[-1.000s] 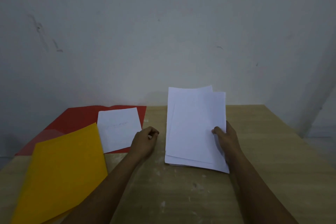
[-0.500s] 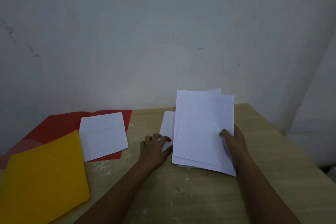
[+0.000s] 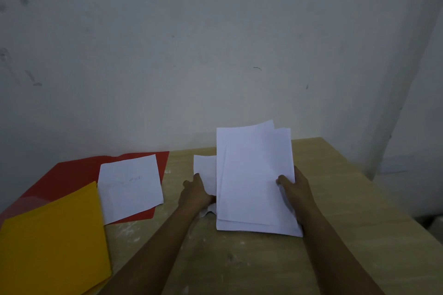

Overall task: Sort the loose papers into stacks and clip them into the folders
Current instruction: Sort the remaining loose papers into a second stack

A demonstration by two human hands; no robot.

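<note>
- Right hand (image 3: 296,189): gripping the right edge of the paper stack (image 3: 256,179), thumb curled over the top sheet, remaining fingers hidden beneath.
- Stack raised at the far end and tilted toward the camera, near edge low against the table (image 3: 335,235); top sheets fanned unevenly, one far corner curling above the rest.
- Left hand (image 3: 195,195): lying on a small white sheet (image 3: 205,170) just left of the stack, thumb side tucked against the stack's left edge. Fingers bent over the sheet; whether pinching or only pressing, cannot tell.
- Small sheet partly covered by the stack on its right side; a crumpled corner poking out below the left wrist.
- Further left, apart from the hand: single white sheet (image 3: 130,187) with a faint line of writing across the middle, illegible. Lying angled on the red folder (image 3: 72,172), its near corner hanging over the folder's edge onto the wood.
- Red folder flat on the far-left part of the table, back edge near the wall (image 3: 215,43).
- Yellow folder (image 3: 52,246) at near left, overlapping the red folder's near portion, its right edge just touching the single sheet's left edge; lower part running out of view.
- Table: pale wood, scuffed with whitish marks between the forearms.
- Wall: grey-white, marked with dark smudges and scratches; a lighter corner section at far right.
</note>
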